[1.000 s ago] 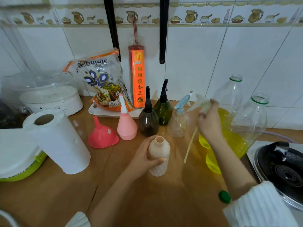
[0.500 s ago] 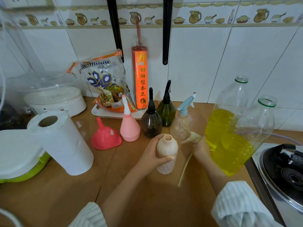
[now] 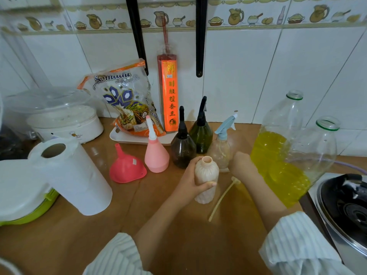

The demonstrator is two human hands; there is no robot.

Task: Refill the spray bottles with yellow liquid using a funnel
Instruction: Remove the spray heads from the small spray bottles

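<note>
I have the left hand wrapped around the beige bottle, which stands upright and uncapped on the wooden surface, thumb across its front; that grip is clearly grasping the bottle. The right hand sits just beside the bottle, knuckles toward me; its fingers are hidden, so I cannot tell whether its grip holds anything. The removed spray tube lies on the surface just below that hand, slanting toward me. The pink funnel rests mouth-down to the left, apart from both hands; beside it stands the pink bottle, then the dark brown bottle, the green bottle and the clear bottle with a blue trigger. Two large jugs of yellow liquid stand open at right, near the stove; a paper towel roll stands at left.
</note>
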